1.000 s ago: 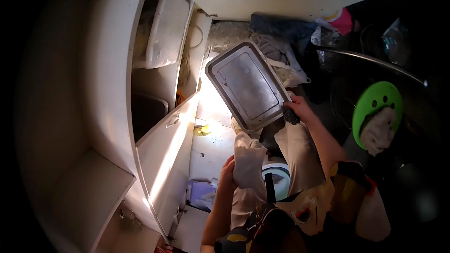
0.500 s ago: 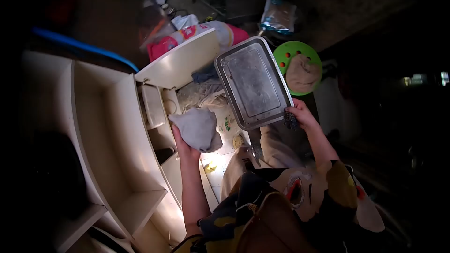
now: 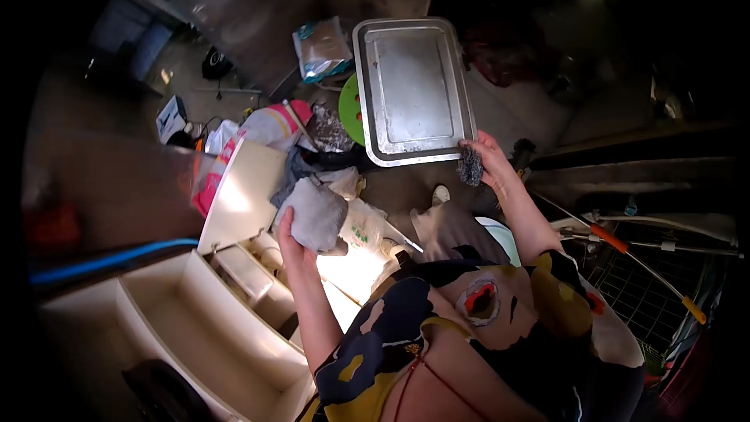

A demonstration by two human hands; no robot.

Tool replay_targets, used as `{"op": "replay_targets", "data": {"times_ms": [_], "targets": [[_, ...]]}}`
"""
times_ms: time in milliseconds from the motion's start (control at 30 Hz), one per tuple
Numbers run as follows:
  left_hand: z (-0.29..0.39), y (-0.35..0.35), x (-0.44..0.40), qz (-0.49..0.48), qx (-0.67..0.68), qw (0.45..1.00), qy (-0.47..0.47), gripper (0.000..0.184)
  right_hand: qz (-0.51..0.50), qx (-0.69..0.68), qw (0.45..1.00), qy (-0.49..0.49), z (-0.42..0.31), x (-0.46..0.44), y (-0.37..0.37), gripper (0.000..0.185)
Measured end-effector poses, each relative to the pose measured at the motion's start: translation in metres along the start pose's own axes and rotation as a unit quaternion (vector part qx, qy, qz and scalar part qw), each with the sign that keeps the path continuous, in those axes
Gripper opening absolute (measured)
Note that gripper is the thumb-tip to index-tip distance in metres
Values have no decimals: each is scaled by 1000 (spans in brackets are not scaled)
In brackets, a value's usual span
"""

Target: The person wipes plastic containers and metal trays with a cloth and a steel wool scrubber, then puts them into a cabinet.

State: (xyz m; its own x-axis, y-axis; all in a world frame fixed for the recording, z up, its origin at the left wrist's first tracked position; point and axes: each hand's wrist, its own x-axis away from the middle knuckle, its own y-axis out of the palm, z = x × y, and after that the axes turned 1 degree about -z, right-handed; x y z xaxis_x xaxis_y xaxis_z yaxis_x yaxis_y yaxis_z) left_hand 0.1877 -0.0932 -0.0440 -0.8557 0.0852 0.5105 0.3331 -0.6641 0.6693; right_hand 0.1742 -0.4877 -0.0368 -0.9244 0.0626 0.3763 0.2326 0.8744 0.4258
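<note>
My left hand (image 3: 294, 244) is closed on a bunched grey cloth (image 3: 312, 215), low over the open cabinet side. My right hand (image 3: 494, 158) grips the near right corner of a rectangular metal tray (image 3: 418, 82), which is held out in front of me. Dark stains mark the tray's rim and inner face. A dark steel wool scrubber (image 3: 469, 166) is pinched under the same hand, against the tray corner. Part of the right fingers is hidden behind the scrubber and the tray.
At my left lies a cream shelf unit (image 3: 176, 320) with an open door panel (image 3: 244, 195). A green stool (image 3: 349, 109) shows partly behind the tray. Beyond are a packaged bag (image 3: 322, 48) and a blue hose (image 3: 117, 262). A wire rack (image 3: 633, 281) stands at right.
My view has turned right, and the shelf unit sits lower. The tray has swung up and away, now hiding most of the green stool. Both hands keep their holds.
</note>
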Motion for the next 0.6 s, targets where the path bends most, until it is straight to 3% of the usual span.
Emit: {"op": "replay_targets", "data": {"times_ms": [133, 233, 400, 467, 533, 600], "targets": [[-34, 62, -28, -26, -30, 999, -23, 51, 54, -21, 998, -19, -16, -7, -31, 17], [-53, 127, -47, -53, -134, 988, 58, 48, 78, 48, 992, -89, -34, -14, -43, 18], [-84, 201, -72, -62, -282, 941, 175, 41, 78, 45, 990, -107, -42, -28, -52, 21], [-102, 208, -83, -71, -402, 886, 219, 37, 74, 45, 990, -108, -44, -32, -44, 21], [-121, 210, -91, -54, -432, 870, 231, 34, 57, 50, 990, -122, -46, -37, -34, 22], [-136, 204, -98, -39, -655, 730, 189, 35, 28, 58, 992, -108, -46, -41, -30, 21]]}}
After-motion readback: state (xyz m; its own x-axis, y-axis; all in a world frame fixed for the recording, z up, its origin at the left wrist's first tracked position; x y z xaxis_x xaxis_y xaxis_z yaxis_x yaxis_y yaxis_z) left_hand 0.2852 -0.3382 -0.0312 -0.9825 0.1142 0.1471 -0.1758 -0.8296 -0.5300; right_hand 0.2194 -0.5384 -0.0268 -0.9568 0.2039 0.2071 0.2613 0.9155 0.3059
